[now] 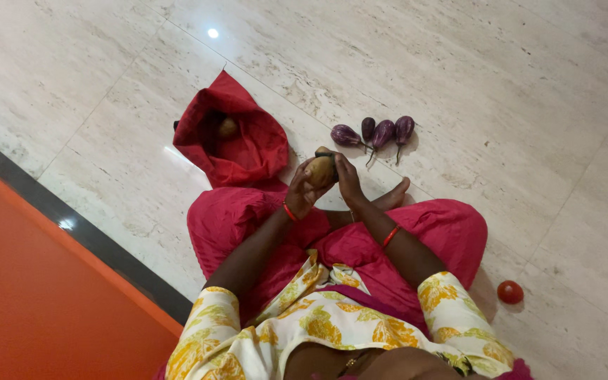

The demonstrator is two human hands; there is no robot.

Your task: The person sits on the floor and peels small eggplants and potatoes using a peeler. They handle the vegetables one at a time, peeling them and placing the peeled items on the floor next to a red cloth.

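I sit cross-legged on a pale marble floor (501, 91). Both my hands are raised in front of my knees around one brown potato (320, 169). My left hand (302, 188) cups it from the left and below. My right hand (350, 179) presses against its right side. Each wrist wears a red bangle. An open red cloth bag (237, 141) lies just left of my hands, with another potato (228, 127) showing inside its mouth. Several small purple eggplants (378, 132) lie on the floor just beyond my hands.
A red tomato (509, 291) lies on the floor at my right side. A dark strip (72, 225) and an orange surface (29, 295) run along the left. My bare foot (394, 197) pokes out under my right hand.
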